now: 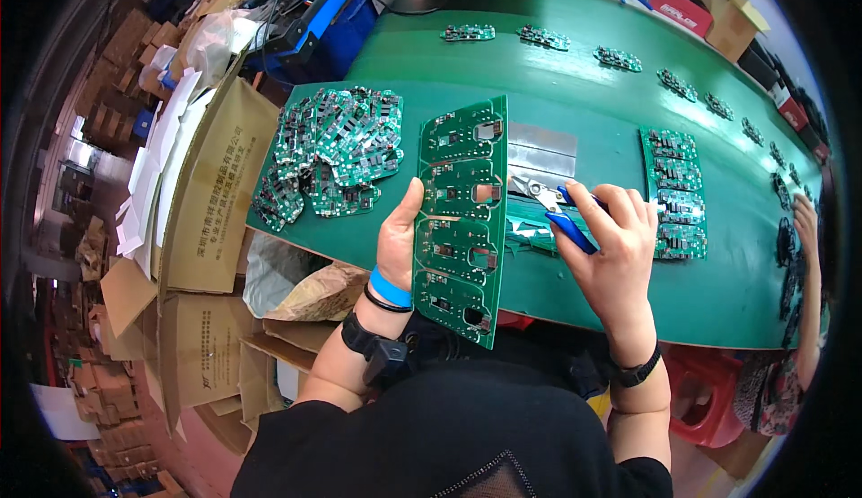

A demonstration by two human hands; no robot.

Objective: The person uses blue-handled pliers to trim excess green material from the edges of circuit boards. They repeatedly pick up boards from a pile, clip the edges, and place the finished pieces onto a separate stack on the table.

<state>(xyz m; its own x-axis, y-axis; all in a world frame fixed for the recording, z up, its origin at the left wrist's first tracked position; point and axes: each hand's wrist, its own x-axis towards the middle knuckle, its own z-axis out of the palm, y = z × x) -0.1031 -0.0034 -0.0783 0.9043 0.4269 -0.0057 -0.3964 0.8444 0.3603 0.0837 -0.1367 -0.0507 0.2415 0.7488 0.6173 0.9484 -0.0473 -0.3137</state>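
My left hand (395, 236) is closed on the left edge of a green circuit board panel (456, 215), held tilted upright above the table's near edge. Several joined boards with cut-out windows make up this panel. Curled round the blue handles of diagonal cutters (564, 217) is my right hand (612, 242). The cutters' metal jaws point left, close to the panel's right edge; whether they touch it I cannot tell. Beneath them, thin green board strips (532, 234) lie on the table, partly hidden by the panel.
A heap of loose circuit boards (346, 143) lies at the left. To the right sit more panels (680, 194). Single boards (618, 58) line the green table's (575, 31) far side. A grey plate (543, 149) lies mid-table. Cardboard boxes (211, 193) stand left; another person's hand (805, 224) shows right.
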